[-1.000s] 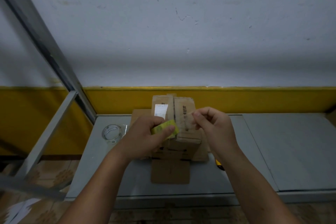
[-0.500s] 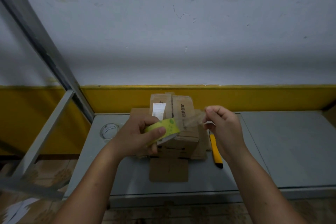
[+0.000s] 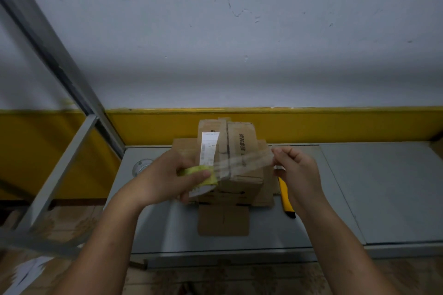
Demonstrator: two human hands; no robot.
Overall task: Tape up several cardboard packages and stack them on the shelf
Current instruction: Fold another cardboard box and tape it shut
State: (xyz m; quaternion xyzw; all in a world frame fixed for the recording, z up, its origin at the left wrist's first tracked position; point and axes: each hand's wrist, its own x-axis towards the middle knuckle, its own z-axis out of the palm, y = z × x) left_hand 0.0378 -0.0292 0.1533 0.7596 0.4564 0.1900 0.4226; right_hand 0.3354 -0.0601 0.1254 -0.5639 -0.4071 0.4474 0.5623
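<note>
A small cardboard box (image 3: 242, 136) with a white label sits on top of a wider, flatter cardboard box (image 3: 265, 193), both on the grey shelf (image 3: 383, 189). My left hand (image 3: 163, 176) grips a yellow-green tape roll (image 3: 200, 173) just left of the top box. My right hand (image 3: 298, 170) pinches the free end of the clear tape strip (image 3: 244, 163). The strip stretches between my hands, above the top box. A loose cardboard flap (image 3: 223, 220) of the lower box lies flat toward me.
A yellow utility knife (image 3: 286, 199) lies on the shelf right of the boxes, partly under my right hand. A second clear tape roll (image 3: 140, 166) rests at the shelf's left. A grey metal frame (image 3: 60, 141) rises on the left. White paper (image 3: 24, 273) lies on the floor.
My hands have moved apart, pulling a longer strip of clear tape off the roll. The right hand went right and the knife came into view.
</note>
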